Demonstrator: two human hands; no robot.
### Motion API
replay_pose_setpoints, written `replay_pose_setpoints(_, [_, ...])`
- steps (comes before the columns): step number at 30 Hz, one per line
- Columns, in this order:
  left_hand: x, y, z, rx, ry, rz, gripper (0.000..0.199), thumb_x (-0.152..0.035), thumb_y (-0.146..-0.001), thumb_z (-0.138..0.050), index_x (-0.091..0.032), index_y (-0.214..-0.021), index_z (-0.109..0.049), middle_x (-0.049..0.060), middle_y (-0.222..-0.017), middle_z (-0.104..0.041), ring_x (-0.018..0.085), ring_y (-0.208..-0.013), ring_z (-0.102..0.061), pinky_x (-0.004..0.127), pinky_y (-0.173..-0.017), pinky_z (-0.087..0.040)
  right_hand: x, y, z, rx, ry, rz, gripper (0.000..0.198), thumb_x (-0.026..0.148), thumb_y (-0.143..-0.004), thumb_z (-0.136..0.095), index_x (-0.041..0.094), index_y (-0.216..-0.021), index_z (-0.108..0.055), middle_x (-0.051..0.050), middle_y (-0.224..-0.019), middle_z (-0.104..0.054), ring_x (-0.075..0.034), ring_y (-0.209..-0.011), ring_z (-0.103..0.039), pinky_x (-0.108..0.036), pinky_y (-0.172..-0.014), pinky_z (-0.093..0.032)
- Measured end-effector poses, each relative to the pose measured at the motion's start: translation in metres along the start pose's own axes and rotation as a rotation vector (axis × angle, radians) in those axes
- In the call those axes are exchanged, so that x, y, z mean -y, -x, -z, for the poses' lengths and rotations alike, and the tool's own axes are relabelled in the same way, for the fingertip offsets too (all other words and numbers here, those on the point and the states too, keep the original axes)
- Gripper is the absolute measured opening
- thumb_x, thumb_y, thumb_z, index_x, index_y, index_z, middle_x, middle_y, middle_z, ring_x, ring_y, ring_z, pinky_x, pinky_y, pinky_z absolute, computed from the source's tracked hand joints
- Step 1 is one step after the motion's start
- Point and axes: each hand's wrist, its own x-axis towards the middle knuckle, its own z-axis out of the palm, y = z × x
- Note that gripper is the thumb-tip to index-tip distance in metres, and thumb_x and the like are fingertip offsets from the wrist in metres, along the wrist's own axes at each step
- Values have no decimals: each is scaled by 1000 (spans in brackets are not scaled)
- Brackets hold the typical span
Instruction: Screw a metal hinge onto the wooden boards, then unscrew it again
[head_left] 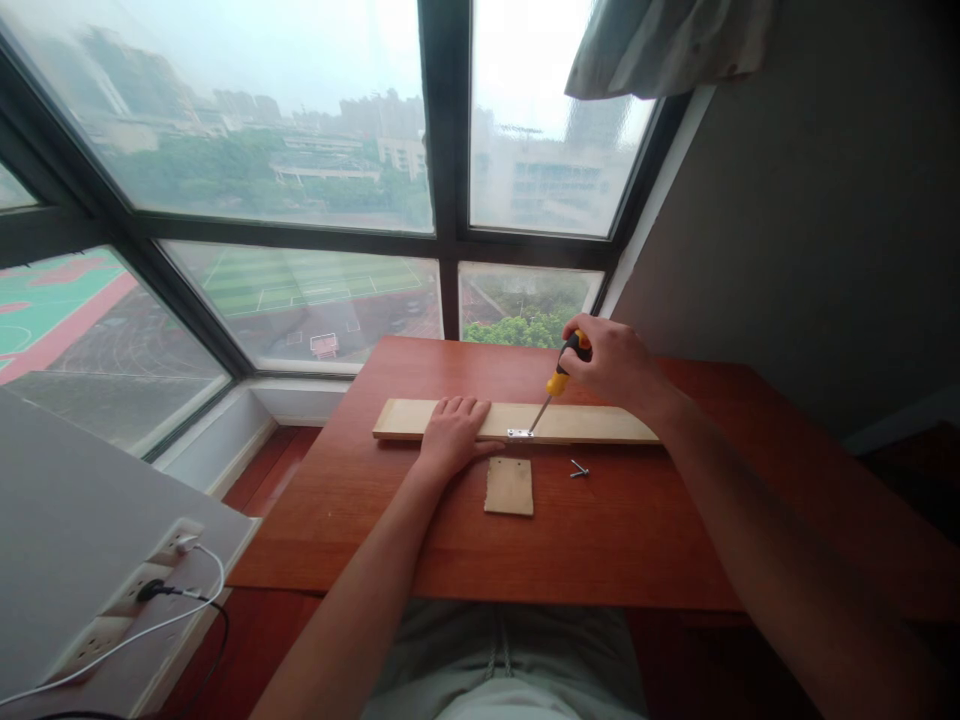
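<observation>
A long pale wooden plank (600,424) lies across the red-brown table (615,540). My left hand (453,434) presses flat on the plank, fingers together. My right hand (611,362) grips a screwdriver (556,384) with a yellow and black handle, tilted, its tip down on a small metal hinge (519,434) at the plank's near edge. A small square wooden piece (509,486) lies just in front of the hinge. Two loose screws (578,469) rest on the table to its right.
The table stands against a large window (300,200) with dark frames. A grey wall (810,220) rises on the right. At lower left a white surface holds a power strip (127,595) with plugged cables. A curtain (660,45) hangs at top right.
</observation>
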Motion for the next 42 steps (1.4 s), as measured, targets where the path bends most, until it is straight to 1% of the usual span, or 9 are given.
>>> replay_pose_setpoints(12, [2, 0, -2, -13, -12, -18, 71, -71, -75, -57, -24, -128, -51, 12, -121, -59, 30, -113, -51, 40, -99, -34, -2, 1, -1, 10, 7, 6, 15, 26, -75, -54, 20, -87, -62, -2, -74, -60, -17, -67, -52, -28, -59, -36])
replay_pose_setpoints(17, [1, 0, -2, -14, -4, -12, 69, -71, -77, -55, -25, -128, -51, 11, -121, -59, 30, -114, -50, 40, -100, -33, -2, 0, 0, 12, 4, 3, 16, 26, -75, -54, 20, -87, -62, -2, -75, -60, -17, -67, -52, -28, -59, -36])
replay_pose_setpoints(28, [2, 0, -1, -16, -18, -19, 71, -72, -77, -53, -23, -129, -51, 11, -120, -59, 29, -113, -51, 40, -99, -34, -6, -1, -2, -5, -3, -18, 15, 24, -74, -55, 20, -86, -63, -3, -74, -61, -17, -67, -53, -28, -58, -35])
replay_pose_setpoints(42, [1, 0, 0, -11, -17, -12, 69, -70, -77, -55, -24, -128, -51, 11, -120, -60, 29, -113, -51, 40, -99, -33, -14, 0, -4, -6, -42, -40, 14, 25, -73, -55, 20, -84, -60, -3, -75, -61, -17, -66, -52, -29, -59, -35])
